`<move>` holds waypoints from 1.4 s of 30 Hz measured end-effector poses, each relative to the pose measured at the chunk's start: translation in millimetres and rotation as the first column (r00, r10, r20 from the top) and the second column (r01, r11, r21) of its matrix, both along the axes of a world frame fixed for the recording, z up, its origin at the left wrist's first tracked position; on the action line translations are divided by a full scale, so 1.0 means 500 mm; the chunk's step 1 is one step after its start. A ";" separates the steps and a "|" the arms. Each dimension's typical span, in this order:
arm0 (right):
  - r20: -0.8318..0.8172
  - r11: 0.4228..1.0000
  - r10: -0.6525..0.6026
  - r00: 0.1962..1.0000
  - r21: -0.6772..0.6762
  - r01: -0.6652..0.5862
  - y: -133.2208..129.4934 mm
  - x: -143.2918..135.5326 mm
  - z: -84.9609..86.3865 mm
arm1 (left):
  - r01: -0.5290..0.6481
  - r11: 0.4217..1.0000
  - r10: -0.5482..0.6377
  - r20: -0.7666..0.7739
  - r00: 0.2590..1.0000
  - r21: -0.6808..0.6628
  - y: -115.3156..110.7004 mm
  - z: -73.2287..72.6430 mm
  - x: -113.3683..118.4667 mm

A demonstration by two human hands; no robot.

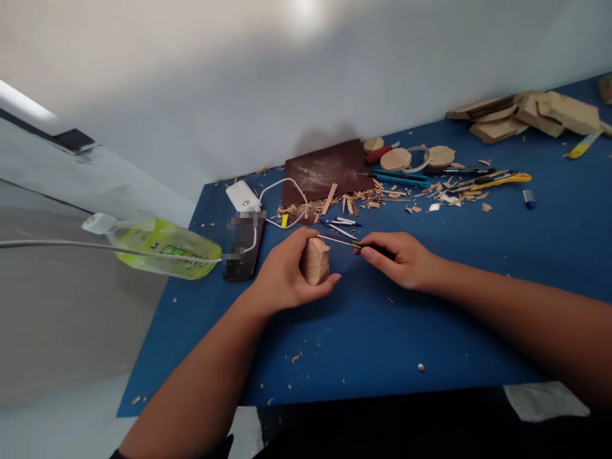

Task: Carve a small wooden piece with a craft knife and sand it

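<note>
My left hand (287,271) is wrapped round a thick, pale wooden piece (314,262) with a flat round face and a rough-cut edge, held above the blue table (354,344). To its right, my right hand (399,258) is closed on the dark handle of a thin-bladed carving knife (357,245). The blade points left and its tip is at the upper edge of the wood, by my left fingers. Whether the tip touches the wood is too small to tell. Pens (340,224) and wood shavings (354,203) lie just beyond my hands.
A phone (243,248), white power bank (242,196) and green bottle (165,245) are at the left. Behind are brown sandpaper (322,172), wooden discs (396,159), cutters (502,182) and wood blocks (568,113). A cable crosses the left side.
</note>
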State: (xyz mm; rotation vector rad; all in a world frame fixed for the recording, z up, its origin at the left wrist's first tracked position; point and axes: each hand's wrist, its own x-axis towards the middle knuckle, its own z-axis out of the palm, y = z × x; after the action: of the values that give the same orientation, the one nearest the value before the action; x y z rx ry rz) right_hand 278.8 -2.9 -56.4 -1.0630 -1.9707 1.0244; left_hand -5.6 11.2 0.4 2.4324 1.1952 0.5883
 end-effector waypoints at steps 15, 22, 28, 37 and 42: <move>-0.042 0.999 0.030 0.999 0.041 -0.028 -0.008 -0.008 -0.004 | 0.019 0.998 -0.020 0.015 1.000 0.059 -0.004 0.005 0.002; -0.072 0.998 0.003 0.997 0.061 0.001 -0.006 -0.013 -0.010 | 0.040 0.995 -0.043 0.033 0.999 0.088 -0.003 0.003 0.005; -0.078 0.997 -0.023 0.997 0.077 0.029 -0.003 -0.014 -0.023 | 0.040 0.993 -0.047 0.054 0.997 0.112 -0.001 -0.003 0.005; -0.065 0.995 -0.044 0.997 0.089 0.049 -0.002 -0.013 -0.028 | 0.050 0.986 -0.069 0.118 0.991 0.161 0.002 -0.011 0.004; -0.065 0.997 -0.026 0.998 0.075 0.030 -0.004 -0.012 -0.027 | 0.085 0.982 -0.109 0.133 0.985 0.169 0.005 -0.011 0.007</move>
State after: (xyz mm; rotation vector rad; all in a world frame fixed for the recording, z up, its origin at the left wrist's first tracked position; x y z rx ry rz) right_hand 272.7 -5.2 -69.7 -1.0019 -1.9227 0.9494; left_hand -2.3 13.7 -5.1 2.5172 1.0005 0.8436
